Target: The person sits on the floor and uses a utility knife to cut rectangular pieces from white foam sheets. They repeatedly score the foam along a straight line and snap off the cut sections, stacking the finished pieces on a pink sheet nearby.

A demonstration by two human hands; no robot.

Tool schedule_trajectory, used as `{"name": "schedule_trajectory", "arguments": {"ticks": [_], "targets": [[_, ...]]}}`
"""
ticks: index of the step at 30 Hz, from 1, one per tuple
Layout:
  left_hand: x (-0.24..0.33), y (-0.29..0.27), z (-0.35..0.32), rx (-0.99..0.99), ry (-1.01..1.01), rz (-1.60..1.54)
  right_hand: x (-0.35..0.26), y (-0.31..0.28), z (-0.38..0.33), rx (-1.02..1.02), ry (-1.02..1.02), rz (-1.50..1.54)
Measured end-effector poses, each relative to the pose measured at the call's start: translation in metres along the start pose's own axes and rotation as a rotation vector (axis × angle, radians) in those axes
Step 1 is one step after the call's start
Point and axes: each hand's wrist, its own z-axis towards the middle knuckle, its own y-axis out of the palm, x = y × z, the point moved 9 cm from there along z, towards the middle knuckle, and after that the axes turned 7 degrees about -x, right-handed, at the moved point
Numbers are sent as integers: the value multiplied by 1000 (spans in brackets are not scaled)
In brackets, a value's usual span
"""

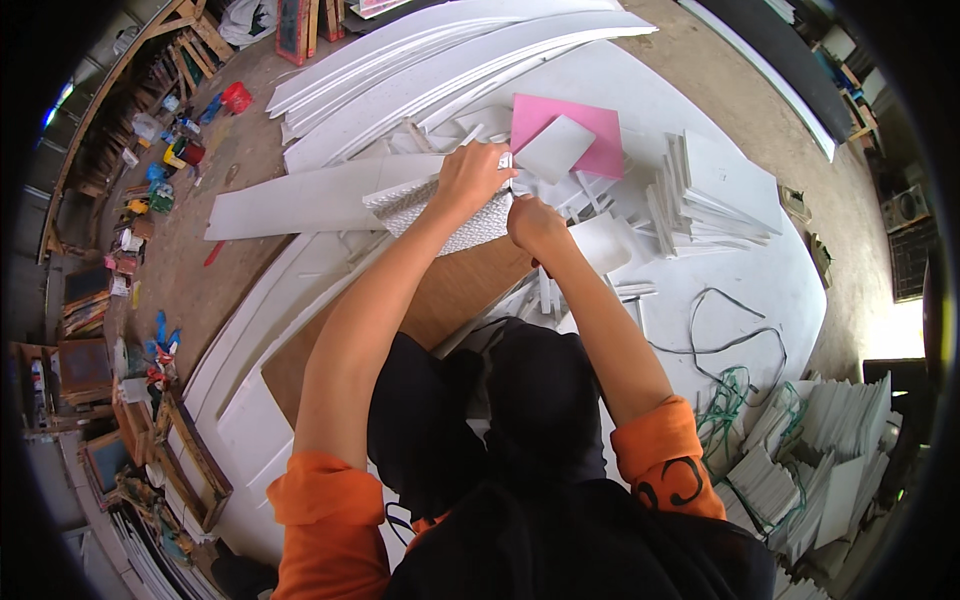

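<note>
My left hand [470, 175] presses down on a white textured panel [420, 210] that lies over a brown board [450, 290]. My right hand [533, 225] is closed at the panel's right edge, close to the left hand; a small tool seems to be in it, but the fingers hide it. Just beyond the hands lie a pink square sheet [590, 135] and a small white square piece [553, 148] resting on it.
Long white boards [450, 50] fan out at the back. White cut pieces are stacked at the right [715, 195] and lower right [820, 450]. A black cable [735, 345] and green cord [730, 400] lie on the white surface. Cluttered shelves and frames [130, 200] line the left.
</note>
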Motion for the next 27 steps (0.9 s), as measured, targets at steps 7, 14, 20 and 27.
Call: {"name": "schedule_trajectory", "arguments": {"ticks": [7,14,20,27], "targets": [[-2,4,3,-5,-41,14,17,36,27,-85,109,93],[4,13,8,-109,73,13,21,38,25,0,62,69],[-5,9,10,-33,35,81,19,25,2,-25,67,147],[-5,4,8,-43,19,-65,23,27,-6,-53,95,178]]}}
